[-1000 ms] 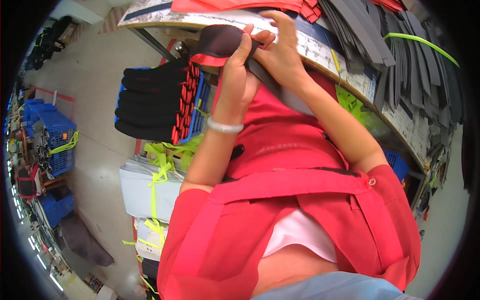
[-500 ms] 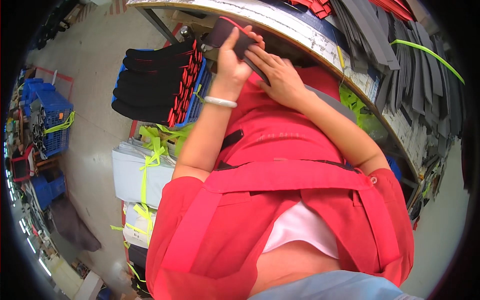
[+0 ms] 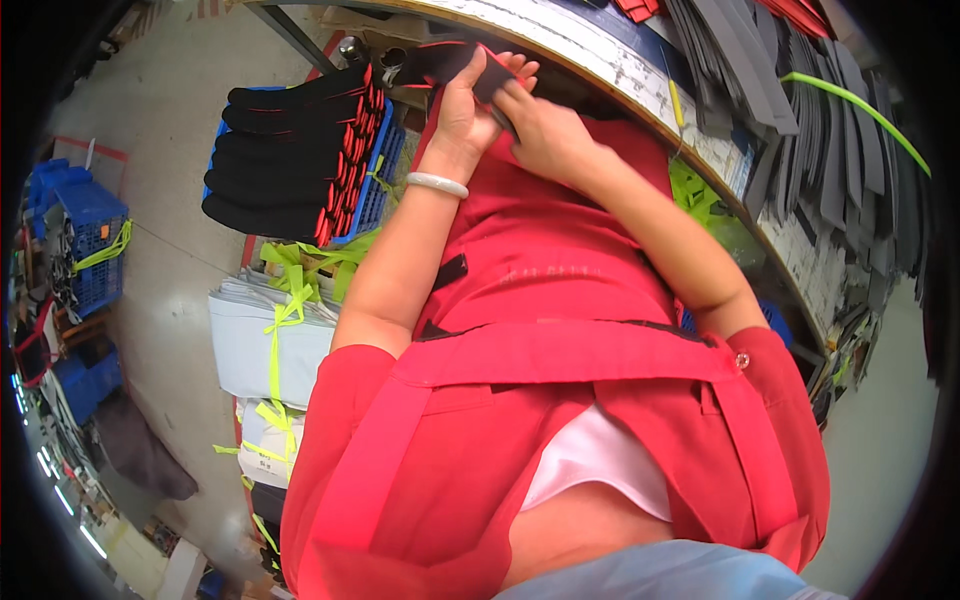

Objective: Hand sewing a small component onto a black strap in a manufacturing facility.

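Observation:
My left hand [image 3: 468, 108], with a pale bangle on its wrist, grips a black fabric piece with red edging [image 3: 442, 62] just below the table edge. My right hand [image 3: 540, 130] pinches the same piece from the right side, fingers closed on it. Both hands are close together in front of my red apron, near the curved front edge of the worktable [image 3: 600, 62].
A stack of black pieces with red trim [image 3: 290, 150] lies on a blue crate at my left. Below it sit white bundles tied with yellow-green straps [image 3: 262, 345]. Grey strips [image 3: 820, 130] are stacked on the table at right. More blue crates [image 3: 85, 240] stand far left.
Both hands have come down from the tabletop toward my body, bringing the black and red piece below the table edge. The view has tilted downward.

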### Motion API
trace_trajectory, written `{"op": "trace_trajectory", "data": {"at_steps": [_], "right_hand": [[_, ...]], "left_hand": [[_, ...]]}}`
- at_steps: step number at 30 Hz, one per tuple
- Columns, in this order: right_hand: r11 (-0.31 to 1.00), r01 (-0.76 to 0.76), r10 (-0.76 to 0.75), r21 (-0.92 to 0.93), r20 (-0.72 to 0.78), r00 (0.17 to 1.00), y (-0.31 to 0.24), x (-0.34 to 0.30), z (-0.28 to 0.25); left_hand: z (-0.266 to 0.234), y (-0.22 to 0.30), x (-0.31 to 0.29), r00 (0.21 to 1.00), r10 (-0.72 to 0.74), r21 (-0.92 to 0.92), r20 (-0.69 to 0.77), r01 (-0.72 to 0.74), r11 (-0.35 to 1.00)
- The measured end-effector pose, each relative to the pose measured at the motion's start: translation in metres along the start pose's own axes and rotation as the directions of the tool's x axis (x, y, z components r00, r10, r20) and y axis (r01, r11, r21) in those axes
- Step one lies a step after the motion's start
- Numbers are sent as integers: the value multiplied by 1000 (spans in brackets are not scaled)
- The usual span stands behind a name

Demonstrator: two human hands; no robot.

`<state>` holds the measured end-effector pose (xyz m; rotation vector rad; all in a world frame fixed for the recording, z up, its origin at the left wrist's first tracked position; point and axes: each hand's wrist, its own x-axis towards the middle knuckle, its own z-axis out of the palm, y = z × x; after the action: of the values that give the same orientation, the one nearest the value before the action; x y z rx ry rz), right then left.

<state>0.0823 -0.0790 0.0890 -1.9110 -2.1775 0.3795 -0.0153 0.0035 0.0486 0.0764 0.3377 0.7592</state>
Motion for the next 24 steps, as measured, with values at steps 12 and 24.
{"op": "trace_trajectory", "data": {"at_steps": [12, 24], "right_hand": [[997, -23, 20, 72, 43, 999, 12, -3, 36], [993, -15, 25, -117, 91, 995, 36, 21, 59]], "left_hand": [[-69, -3, 34, 990, -96, -41, -106, 92, 995], [-66, -13, 40, 986, -39, 93, -160, 54, 994]]}}
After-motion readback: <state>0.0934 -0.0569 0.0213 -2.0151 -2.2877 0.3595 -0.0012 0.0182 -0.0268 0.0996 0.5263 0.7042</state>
